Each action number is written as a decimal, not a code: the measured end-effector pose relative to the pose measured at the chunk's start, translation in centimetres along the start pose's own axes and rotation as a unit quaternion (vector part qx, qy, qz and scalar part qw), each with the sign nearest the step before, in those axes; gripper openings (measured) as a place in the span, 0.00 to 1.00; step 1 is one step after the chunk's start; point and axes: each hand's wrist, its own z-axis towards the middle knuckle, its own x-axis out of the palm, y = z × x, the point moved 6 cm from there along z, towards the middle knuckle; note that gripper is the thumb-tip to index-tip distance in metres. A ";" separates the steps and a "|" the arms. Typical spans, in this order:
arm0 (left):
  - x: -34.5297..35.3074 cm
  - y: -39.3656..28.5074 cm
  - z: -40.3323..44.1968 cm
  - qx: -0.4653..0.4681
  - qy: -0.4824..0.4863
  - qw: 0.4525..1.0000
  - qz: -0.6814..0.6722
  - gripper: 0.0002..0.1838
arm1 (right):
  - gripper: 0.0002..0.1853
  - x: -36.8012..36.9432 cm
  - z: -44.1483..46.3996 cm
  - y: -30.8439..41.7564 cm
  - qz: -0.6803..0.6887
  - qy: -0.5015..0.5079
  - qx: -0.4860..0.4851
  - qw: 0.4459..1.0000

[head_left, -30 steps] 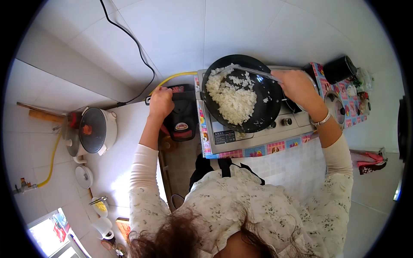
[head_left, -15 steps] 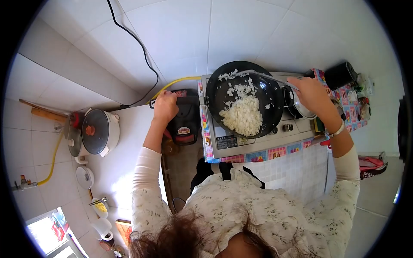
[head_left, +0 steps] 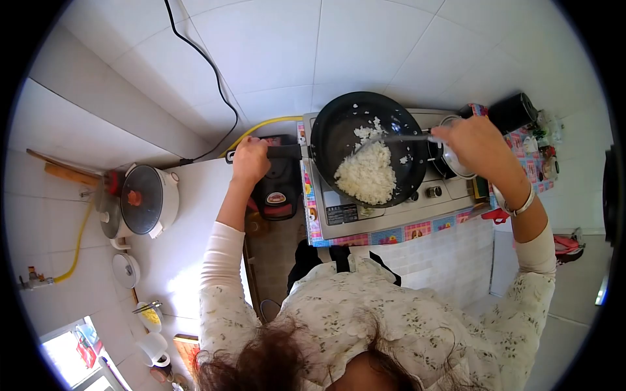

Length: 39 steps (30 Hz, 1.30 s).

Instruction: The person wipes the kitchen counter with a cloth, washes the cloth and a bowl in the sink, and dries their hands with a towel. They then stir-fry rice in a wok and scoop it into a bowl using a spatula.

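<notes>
My left hand [head_left: 250, 158] is closed around the black handle [head_left: 285, 151] of a frying pan. The dark, deep pan [head_left: 332, 124] sits on the left side of the stove. White rice [head_left: 369, 174] is heaped in its near half, with loose grains scattered above and to the right. In my right hand [head_left: 475, 144], which comes in from the right, is the shaft of a spatula [head_left: 407, 137]. The spatula's blade reaches the upper edge of the rice heap; its tip is blurred and partly among the grains.
Right of the pan, a lidded pot [head_left: 450, 159] stands on the gas stove [head_left: 339, 229], partly under my right hand. A black canister [head_left: 514, 114] and small jars are further right. At left, a lidded cooker [head_left: 151, 199] stands on the white counter [head_left: 195, 215]; a yellow hose [head_left: 267, 122] runs behind.
The spatula has come from the far side of the pan down toward me, and the rice at the far edge is now mostly drawn into the heap. My left hand stays on the handle.
</notes>
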 end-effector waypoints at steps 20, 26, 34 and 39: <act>-1.1 -0.7 -0.1 0.015 0.002 1.000 0.023 0.05 | 0.07 2.1 4.6 -6.2 -0.058 0.039 0.088 0.994; -0.9 -0.6 -0.2 0.003 0.010 1.000 0.020 0.07 | 0.11 3.4 7.5 -2.6 0.013 0.174 0.078 0.982; -0.9 -0.5 -0.2 0.000 -0.015 1.000 -0.018 0.05 | 0.15 0.9 2.2 -8.3 -0.002 0.200 0.153 0.968; -0.8 -0.4 -0.3 -0.002 -0.026 1.000 -0.011 0.05 | 0.18 4.7 1.3 -9.3 0.005 0.298 0.207 0.932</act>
